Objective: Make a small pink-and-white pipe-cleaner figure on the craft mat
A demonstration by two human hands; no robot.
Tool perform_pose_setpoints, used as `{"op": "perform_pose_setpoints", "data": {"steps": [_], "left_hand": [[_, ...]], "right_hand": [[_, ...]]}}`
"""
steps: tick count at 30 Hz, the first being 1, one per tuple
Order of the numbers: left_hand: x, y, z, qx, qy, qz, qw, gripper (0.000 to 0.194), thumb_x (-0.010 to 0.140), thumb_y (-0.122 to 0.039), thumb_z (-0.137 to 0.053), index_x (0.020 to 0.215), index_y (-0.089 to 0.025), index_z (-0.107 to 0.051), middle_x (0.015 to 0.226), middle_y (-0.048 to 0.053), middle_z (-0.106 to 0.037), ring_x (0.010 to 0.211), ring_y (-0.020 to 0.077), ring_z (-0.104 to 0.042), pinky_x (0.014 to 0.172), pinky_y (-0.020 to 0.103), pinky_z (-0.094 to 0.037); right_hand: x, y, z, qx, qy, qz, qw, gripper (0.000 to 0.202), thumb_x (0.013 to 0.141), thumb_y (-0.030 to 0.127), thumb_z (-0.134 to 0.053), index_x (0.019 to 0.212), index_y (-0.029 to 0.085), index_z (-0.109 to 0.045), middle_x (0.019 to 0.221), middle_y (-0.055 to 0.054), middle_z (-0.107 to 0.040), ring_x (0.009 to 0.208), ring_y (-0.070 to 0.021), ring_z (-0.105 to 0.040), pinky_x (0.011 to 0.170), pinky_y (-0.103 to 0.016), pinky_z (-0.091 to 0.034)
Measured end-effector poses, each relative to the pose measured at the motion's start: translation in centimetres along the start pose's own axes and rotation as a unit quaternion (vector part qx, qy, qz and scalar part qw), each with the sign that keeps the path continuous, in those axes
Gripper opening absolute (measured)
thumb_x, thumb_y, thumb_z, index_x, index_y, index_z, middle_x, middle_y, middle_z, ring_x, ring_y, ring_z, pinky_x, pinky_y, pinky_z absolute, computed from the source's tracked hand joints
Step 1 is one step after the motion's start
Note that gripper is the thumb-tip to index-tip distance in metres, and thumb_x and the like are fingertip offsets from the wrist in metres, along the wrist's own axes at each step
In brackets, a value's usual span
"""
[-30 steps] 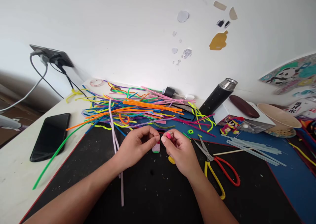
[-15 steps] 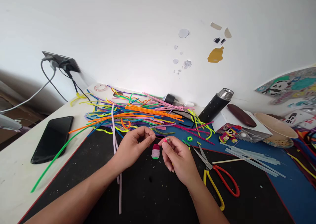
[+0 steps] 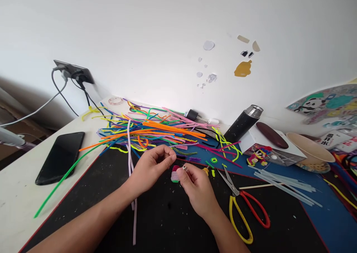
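Observation:
Thumb and index fingertips of my left hand (image 3: 152,167) are pinched together; whatever they hold is too small to make out. My right hand (image 3: 196,188) is closed just to its right, with a small metallic-looking piece (image 3: 185,168) between thumb and index finger. Partly behind the right fingertips, a small roll (image 3: 174,175) of magenta, pale lilac and green stands on the black mat. Long pale lilac stems (image 3: 129,145) run beneath my left hand. To the right of my right hand lie scissors (image 3: 233,189) with one yellow and one red handle, blades apart.
Many coloured fuzzy stems (image 3: 161,128) are heaped along the wall. A phone (image 3: 61,156) lies at left. A black flask (image 3: 242,122), a white box (image 3: 281,149), a bowl (image 3: 309,147), a small colourful figure (image 3: 259,156) and translucent sticks (image 3: 287,182) are at right.
My right hand has moved slightly down and left, now covering part of the small roll, and its fingers are more curled. My left hand stays nearly the same. The camera view has shifted slightly.

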State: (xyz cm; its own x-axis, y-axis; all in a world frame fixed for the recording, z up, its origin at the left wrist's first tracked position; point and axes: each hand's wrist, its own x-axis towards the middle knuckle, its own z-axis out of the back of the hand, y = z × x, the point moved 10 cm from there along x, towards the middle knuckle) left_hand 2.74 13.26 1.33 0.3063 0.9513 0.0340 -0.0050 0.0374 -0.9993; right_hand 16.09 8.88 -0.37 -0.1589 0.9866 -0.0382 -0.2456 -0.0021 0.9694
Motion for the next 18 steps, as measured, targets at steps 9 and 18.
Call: {"op": "perform_pose_setpoints", "data": {"steps": [9,18], "left_hand": [[-0.2,-0.7,-0.6,-0.018,0.006,-0.003,1.000,0.036,0.092,-0.051,-0.070,0.084,-0.017,-0.064,0.069,-0.004,-0.052,0.063,0.0118,-0.045,0.060,0.024,-0.039],[-0.4,-1.2,-0.8,-0.031,0.009,-0.005,0.999,0.037,0.089,-0.054,-0.072,0.082,-0.018,-0.064,0.066,-0.003,-0.057,0.062,0.0129,-0.050,0.060,0.024,-0.043]], "right_hand": [[-0.2,1.0,0.2,-0.086,-0.034,0.020,0.996,0.048,0.103,0.050,-0.051,0.065,0.024,-0.035,0.060,0.006,-0.033,0.057,-0.0132,-0.029,0.054,-0.030,-0.022],[-0.1,0.9,-0.6,-0.100,-0.030,0.005,0.994,0.040,0.100,0.044,-0.050,0.066,0.024,-0.041,0.059,0.006,-0.035,0.054,-0.0131,-0.029,0.052,-0.030,-0.022]]}}
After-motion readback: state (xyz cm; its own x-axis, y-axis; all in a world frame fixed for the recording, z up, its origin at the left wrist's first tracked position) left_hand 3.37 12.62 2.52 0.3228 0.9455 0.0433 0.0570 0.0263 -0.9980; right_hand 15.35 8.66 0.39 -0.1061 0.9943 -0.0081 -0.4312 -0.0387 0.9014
